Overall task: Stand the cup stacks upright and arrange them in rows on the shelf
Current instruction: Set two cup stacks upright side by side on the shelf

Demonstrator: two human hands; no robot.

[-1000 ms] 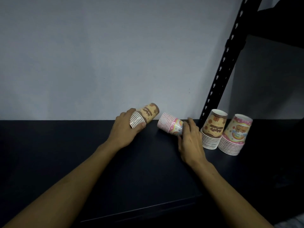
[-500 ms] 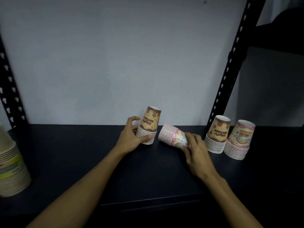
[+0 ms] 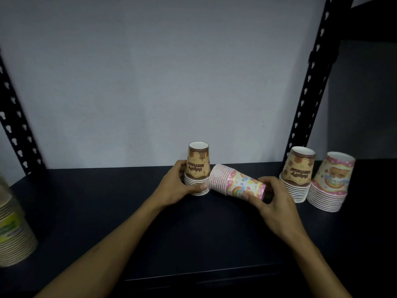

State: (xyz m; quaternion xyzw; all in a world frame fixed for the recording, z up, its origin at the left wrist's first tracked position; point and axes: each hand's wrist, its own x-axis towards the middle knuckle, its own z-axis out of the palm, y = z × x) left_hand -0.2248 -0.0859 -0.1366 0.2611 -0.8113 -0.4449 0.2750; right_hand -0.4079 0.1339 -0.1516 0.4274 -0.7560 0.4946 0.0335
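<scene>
Gripping the ribbed lower rims of a brown cup stack, the left hand curls round it, thumb across the front and fingers behind. That stack stands mouth-down near the middle of the dark shelf, close to the pale wall. Just to its right in the frame, a pink cup stack lies tilted on its side, its rims leaning toward the brown one; whether the 2 touch I cannot tell. The right hand grasps the pink stack at its narrow end, thumb underneath and fingers wrapped over the top.

Further right, 2 more stacks stand mouth-down side by side: a second brown stack beside the black slotted post, and a second pink stack with a bear print, leaning slightly. At the far left edge of the frame, a tall cream-and-green stack sits partly cut off and blurred, below another slotted post.
</scene>
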